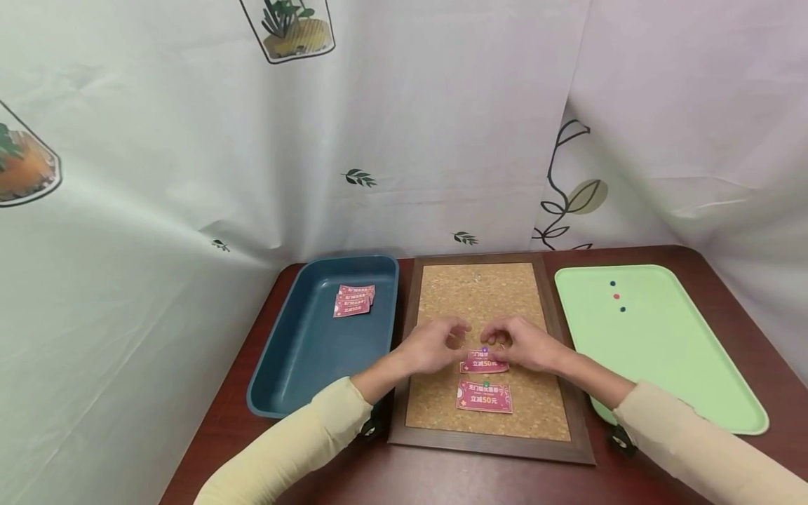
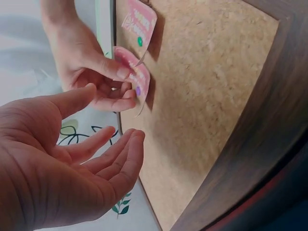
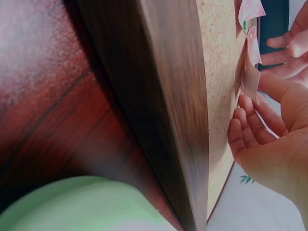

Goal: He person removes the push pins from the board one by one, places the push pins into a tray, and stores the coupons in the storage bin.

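My left hand point(image 1: 435, 344) hovers over the cork board point(image 1: 445, 417) with its fingers loosely bent and nothing in them. Beside it, my right hand point(image 1: 527, 344) is at a pink paper coupon point(image 1: 482, 365), its thumb over the coupon's right part and its other fingers relaxed near the top edge. A purple pushpin point(image 1: 484, 349) stands at the top of this coupon. Below lies another pink coupon point(image 1: 484, 400) with a green pushpin point(image 1: 486, 384) at its top. In the left wrist view, both coupons point(image 2: 140, 21) curl away from the cork.
A blue tray point(image 1: 297, 358) at left holds several overlapping pink coupons point(image 1: 353, 301). At right, a light green tray point(image 1: 663, 365) holds two dark pushpins point(image 1: 612, 283) and a red one point(image 1: 616, 296). A dark wooden frame point(image 1: 492, 447) borders the cork. White printed fabric point(image 1: 429, 140) hangs behind.
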